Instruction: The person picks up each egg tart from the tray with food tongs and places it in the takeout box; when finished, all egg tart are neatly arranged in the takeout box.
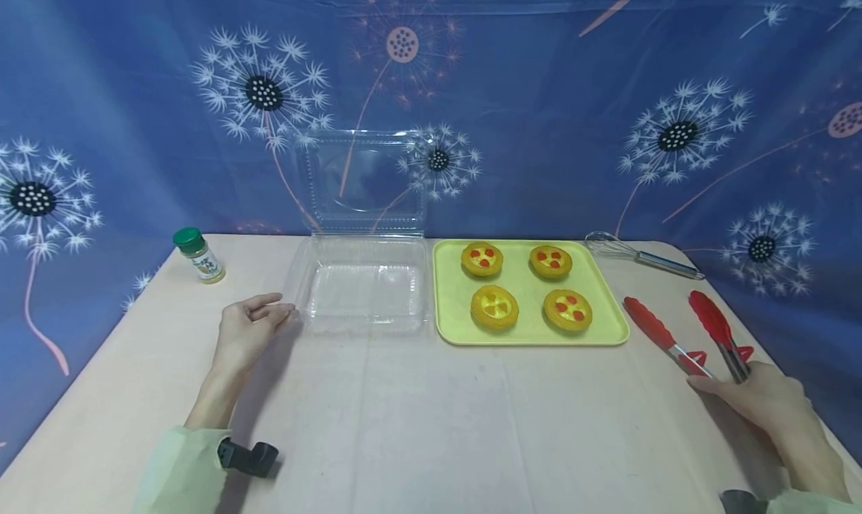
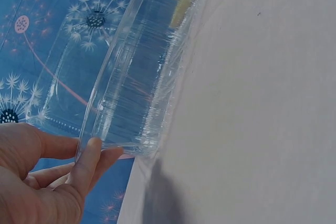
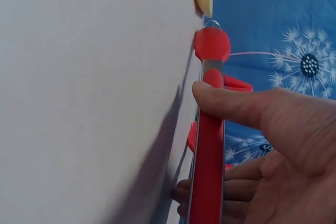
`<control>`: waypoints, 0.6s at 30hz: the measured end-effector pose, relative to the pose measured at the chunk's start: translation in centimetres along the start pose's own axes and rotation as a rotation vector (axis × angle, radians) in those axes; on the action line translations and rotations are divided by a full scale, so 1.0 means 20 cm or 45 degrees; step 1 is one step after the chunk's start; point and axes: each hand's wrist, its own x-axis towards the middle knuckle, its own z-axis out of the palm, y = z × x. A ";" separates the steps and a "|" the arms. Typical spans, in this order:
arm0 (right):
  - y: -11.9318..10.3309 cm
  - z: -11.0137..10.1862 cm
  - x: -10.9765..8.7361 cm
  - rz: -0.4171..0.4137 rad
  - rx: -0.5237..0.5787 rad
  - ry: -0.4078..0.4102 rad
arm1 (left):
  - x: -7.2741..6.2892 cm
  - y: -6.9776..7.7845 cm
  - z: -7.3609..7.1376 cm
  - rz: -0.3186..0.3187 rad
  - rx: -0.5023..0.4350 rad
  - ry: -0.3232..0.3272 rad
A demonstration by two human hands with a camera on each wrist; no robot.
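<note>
In the head view my left hand is at the left edge of a clear plastic clamshell container, whose lid stands raised at the back. Up close, the thumb and fingers of the left hand pinch the container's rim near its corner. On the right, my right hand grips a pair of red-tipped tongs with the two arms spread apart. The thumb of my right hand lies across one red handle, with fingers curled on the far side.
A yellow tray beside the container bears several egg tarts, most with red pieces on top. A whisk lies behind the tongs. A green-capped shaker jar stands at the back left. Behind the table hangs a blue dandelion cloth.
</note>
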 end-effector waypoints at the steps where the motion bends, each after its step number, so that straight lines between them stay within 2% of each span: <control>1: 0.00 0.00 0.01 -0.020 -0.021 0.018 | 0.00 0.00 0.00 0.001 -0.002 -0.001; 4: 0.01 -0.01 0.02 -0.087 -0.021 0.057 | 0.00 0.00 0.00 0.003 -0.012 -0.003; 10: 0.00 -0.05 -0.02 -0.133 0.038 0.095 | 0.00 0.00 -0.01 0.007 0.001 -0.011; 14: -0.04 -0.10 -0.08 -0.205 0.072 0.183 | 0.00 0.00 -0.01 0.004 -0.010 -0.015; 18: -0.08 -0.14 -0.15 -0.335 0.118 0.302 | 0.00 0.00 -0.01 0.000 -0.012 -0.012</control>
